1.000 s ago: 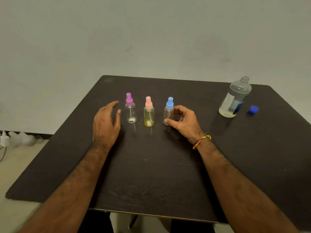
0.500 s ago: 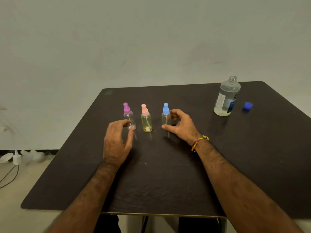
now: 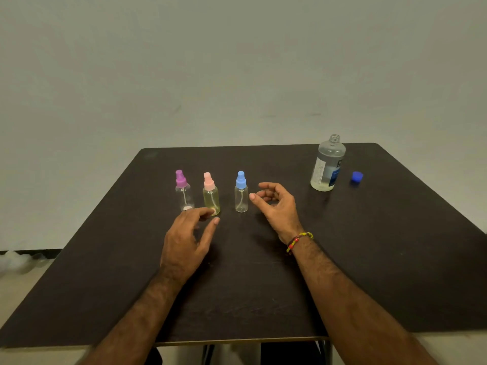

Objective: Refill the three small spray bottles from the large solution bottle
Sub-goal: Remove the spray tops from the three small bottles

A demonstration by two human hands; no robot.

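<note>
Three small spray bottles are standing upright in a row mid-table: purple-capped bottle (image 3: 183,191) looking nearly empty, pink-capped bottle (image 3: 210,194) holding yellowish liquid, blue-capped bottle (image 3: 241,192) looking clear. Left hand (image 3: 185,241) is hovering just before the pink one, fingers loosely spread, holding nothing; right hand (image 3: 276,206) is sitting just beside the blue one, fingers relaxed, gripping nothing. Large solution bottle (image 3: 327,164) is standing uncapped far right on the dark table (image 3: 395,259), a little liquid at its bottom, blue cap (image 3: 357,177) lying beside it.
</note>
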